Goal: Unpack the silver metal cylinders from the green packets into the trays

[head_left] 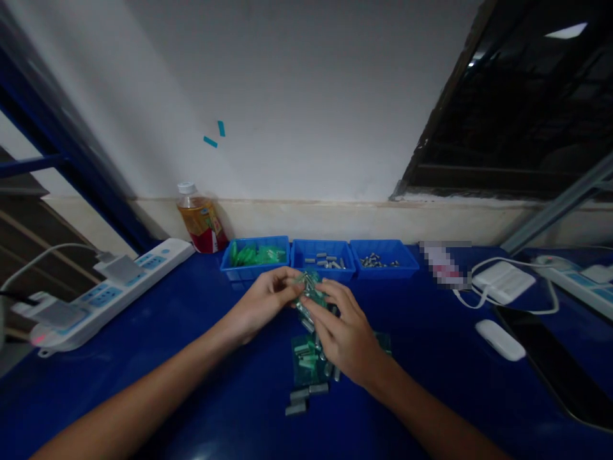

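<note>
A small clear green plastic bag (pixel 306 295) with metal pieces in it is held up between my two hands. My left hand (pixel 268 297) pinches its upper left side, thumb against fingers. Closed on its right side is my right hand (pixel 345 326), which hides part of the bag. Below them, another green bag (pixel 304 361) lies flat on the blue table with pieces inside. Several loose metal cylinders (pixel 299 396) lie in front of it and partly under my right hand. The edge of one more green bag (pixel 384 342) shows behind my right wrist.
Three blue bins stand in a row by the wall: one with green bags (pixel 256 271), one with metal cylinders (pixel 322 271), one with small metal parts (pixel 383 271). A drink bottle (pixel 204 220) and power strip (pixel 110 294) are left; a phone (pixel 555 364), white case (pixel 500 340) and charger (pixel 502 284) right.
</note>
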### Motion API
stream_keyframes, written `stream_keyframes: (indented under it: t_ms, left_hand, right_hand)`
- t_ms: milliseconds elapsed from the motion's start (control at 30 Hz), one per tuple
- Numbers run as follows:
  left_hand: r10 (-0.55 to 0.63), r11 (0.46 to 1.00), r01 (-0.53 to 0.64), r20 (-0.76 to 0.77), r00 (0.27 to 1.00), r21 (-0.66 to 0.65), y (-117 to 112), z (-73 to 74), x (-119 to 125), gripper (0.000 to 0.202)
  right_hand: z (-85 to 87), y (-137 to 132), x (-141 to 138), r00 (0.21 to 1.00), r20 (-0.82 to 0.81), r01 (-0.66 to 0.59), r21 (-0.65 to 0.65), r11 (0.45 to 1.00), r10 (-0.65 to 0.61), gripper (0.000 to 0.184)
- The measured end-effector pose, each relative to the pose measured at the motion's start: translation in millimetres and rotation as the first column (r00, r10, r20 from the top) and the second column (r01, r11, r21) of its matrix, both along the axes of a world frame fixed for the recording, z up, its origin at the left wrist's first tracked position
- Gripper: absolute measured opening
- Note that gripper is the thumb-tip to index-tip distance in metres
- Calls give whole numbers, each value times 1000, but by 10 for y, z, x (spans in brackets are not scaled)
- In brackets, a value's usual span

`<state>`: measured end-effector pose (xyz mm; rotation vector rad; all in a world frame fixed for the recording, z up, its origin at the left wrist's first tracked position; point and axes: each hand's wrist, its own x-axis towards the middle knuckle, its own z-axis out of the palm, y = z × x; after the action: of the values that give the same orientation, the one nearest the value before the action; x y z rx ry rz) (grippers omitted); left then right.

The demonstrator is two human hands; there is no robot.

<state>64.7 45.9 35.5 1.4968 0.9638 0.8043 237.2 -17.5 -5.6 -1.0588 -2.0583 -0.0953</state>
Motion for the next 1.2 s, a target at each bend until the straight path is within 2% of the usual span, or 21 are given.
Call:
stream_keyframes:
  t_ms: [67, 100, 167, 200, 267, 300, 367, 500, 667, 800, 900, 1000, 1100, 1200]
  left_hand:
    - [128, 975, -85, -202, 971, 208, 181, 139, -238, 30]
    - [246, 933, -131, -330, 911, 334, 283, 217, -391, 30]
    - [502, 827, -196, -534, 681, 527, 480, 360, -720, 34]
    - [570, 792, -188, -593, 568, 581, 565, 412, -873, 38]
    - [648, 756, -193, -673, 358, 625, 690, 456, -1103, 41]
    - [654, 755, -191, -701, 283, 627, 731, 447, -1171, 44]
    - [628, 778, -163, -752, 201, 607, 784, 385, -1215, 43]
    - [619, 785, -117, -767, 169, 608, 842, 237, -1116, 41]
    - [608, 787, 3, -776, 171, 617, 839, 160, -986, 35]
    - [606, 767, 121, -773, 185, 630, 743, 100, -868, 28]
    - [610, 746, 196, -772, 181, 636, 659, 68, -769, 30]
    - [606, 756, 218, -786, 122, 617, 598, 61, -687, 40]
    - [620, 758, 221, -783, 52, 614, 566, 48, -625, 46]
    - [642, 736, 241, -765, 50, 633, 555, -9, -593, 44]
  right_hand:
    - [44, -18, -21, 1000, -17, -14, 2, 1000, 14, 31]
    - [65, -25, -25, 999, -30, -13, 0, 1000, 13, 30]
    - [100, -38, -22, 998, -57, -7, 1, 1000, 7, 28]
    - [112, -44, -16, 998, -67, -7, 4, 1000, 7, 27]
    - [128, -51, -1, 997, -77, -8, 3, 1000, 8, 24]
    - [131, -52, 7, 997, -78, -8, -2, 1000, 8, 23]
    - [129, -54, 15, 997, -76, -5, -18, 1000, 4, 22]
    - [113, -52, 14, 997, -76, 13, -38, 999, -16, 21]
    - [179, -3, 85, 998, -58, 25, -47, 999, -27, 19]
    - [302, 89, 346, 997, 74, 1, -115, 993, 7, 19]
    - [332, 140, 603, 996, 78, 62, -145, 988, -51, 21]
    - [266, 163, 783, 991, 75, 126, -189, 974, -114, 20]
    - [161, 186, 835, 983, 154, 140, -270, 953, -100, 20]
    - [95, 204, 798, 981, 184, 113, -306, 945, -58, 21]
